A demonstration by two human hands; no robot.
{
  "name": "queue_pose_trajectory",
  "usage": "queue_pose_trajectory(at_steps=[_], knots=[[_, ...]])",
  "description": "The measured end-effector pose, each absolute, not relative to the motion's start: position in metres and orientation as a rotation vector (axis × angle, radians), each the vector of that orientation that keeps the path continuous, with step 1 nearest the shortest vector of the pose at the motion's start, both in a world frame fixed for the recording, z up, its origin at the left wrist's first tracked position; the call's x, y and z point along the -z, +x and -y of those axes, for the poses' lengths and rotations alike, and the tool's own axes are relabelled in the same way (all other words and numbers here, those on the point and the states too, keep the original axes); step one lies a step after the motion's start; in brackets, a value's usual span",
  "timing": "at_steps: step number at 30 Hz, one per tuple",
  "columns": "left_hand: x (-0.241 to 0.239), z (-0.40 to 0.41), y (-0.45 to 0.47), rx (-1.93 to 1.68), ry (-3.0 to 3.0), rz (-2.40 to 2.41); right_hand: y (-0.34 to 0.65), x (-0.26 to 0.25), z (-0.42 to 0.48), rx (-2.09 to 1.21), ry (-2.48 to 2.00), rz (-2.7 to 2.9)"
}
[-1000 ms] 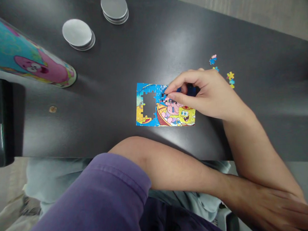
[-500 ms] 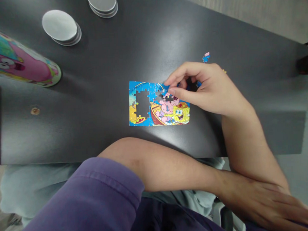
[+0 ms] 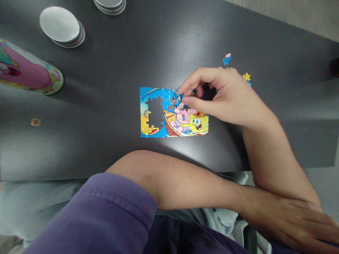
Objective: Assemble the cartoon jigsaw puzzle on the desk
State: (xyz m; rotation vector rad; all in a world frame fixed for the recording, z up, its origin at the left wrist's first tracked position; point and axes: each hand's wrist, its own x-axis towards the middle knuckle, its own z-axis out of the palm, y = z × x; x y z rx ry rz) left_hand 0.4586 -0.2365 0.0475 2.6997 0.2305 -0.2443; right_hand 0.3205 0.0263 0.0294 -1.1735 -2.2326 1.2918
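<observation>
A small cartoon jigsaw puzzle (image 3: 197, 124) lies flat on the dark table (image 3: 101, 118), with a rectangular gap (image 3: 155, 112) in its left part. My right hand (image 3: 227, 98) rests over the puzzle's upper right. Its thumb and forefinger are pinched together at the puzzle's top middle on a small puzzle piece that is mostly hidden. My left arm, in a purple sleeve, crosses below the table edge. My left hand (image 3: 297, 226) lies flat with fingers stretched out beside my right elbow, holding nothing.
Loose puzzle pieces lie behind my right hand, a pink-blue one (image 3: 227, 59) and a yellow one (image 3: 246, 77). A colourful cartoon tube (image 3: 21, 71) lies at the far left. Two stacks of round metal lids (image 3: 60, 25) (image 3: 109, 1) sit at the back left.
The view has shifted slightly right and down. My right hand keeps its pinch at the puzzle's top middle and has edged slightly left. My left hand has not moved.
</observation>
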Motion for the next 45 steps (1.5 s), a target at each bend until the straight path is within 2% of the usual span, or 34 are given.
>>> queue_pose_trajectory(at_steps=[10,12,15,19,24,29,34,38,45], knots=[[-0.03,0.237,0.448,0.239,2.802,-0.231,0.322,-0.011,-0.029,-1.082,-0.973,2.231],[-0.026,0.22,0.422,0.044,2.809,-0.112,0.322,-0.009,-0.029,-1.019,-0.917,2.278],[-0.024,0.183,0.377,-0.424,2.809,0.363,0.322,-0.008,-0.03,-0.973,-0.904,2.34],[-0.031,0.15,0.343,-0.358,2.977,0.403,0.324,-0.01,-0.031,-0.934,-0.876,2.264],[-0.032,0.141,0.331,-0.471,2.816,0.482,0.353,-0.011,-0.047,-0.598,-0.971,2.036],[-0.012,0.148,0.331,-0.822,2.595,0.418,0.406,-0.014,-0.072,-0.339,-1.24,1.972],[-0.001,0.157,0.333,-1.01,2.645,0.402,0.426,-0.021,-0.075,-0.429,-1.429,2.171],[-0.005,0.155,0.33,-0.976,2.714,0.419,0.421,-0.022,-0.072,-0.604,-1.439,2.266],[-0.016,0.153,0.327,-0.835,2.86,0.416,0.416,-0.019,-0.071,-0.669,-1.426,2.27]])
